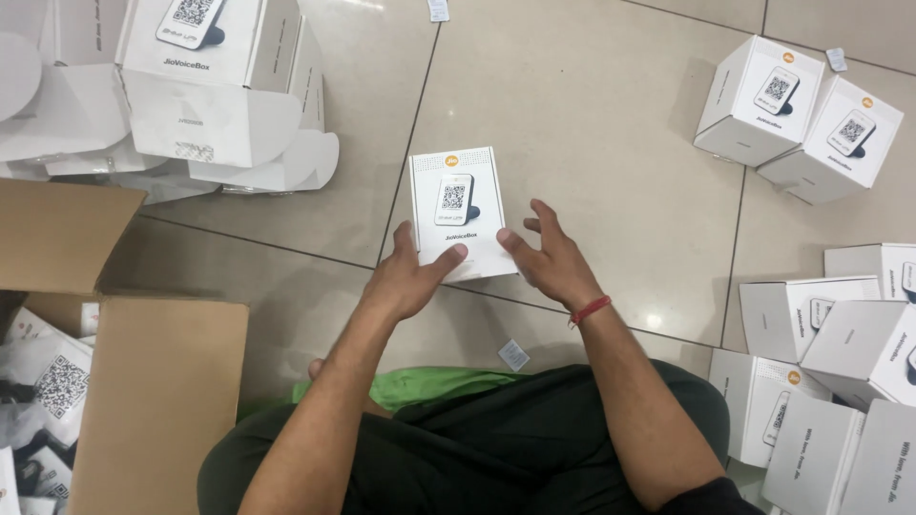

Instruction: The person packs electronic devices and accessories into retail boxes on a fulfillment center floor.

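white box [456, 212], left hand [408, 275] gripping, right hand [546, 256] beside

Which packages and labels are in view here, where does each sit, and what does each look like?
White box: floor centre, between left hand and right hand; device picture on its face.
Two white cubes: top right.
White box stack: right edge.
Opened white cartons: top left, flaps out.
Brown cardboard carton: lower left, open.
Small white slips: scattered on tiles.
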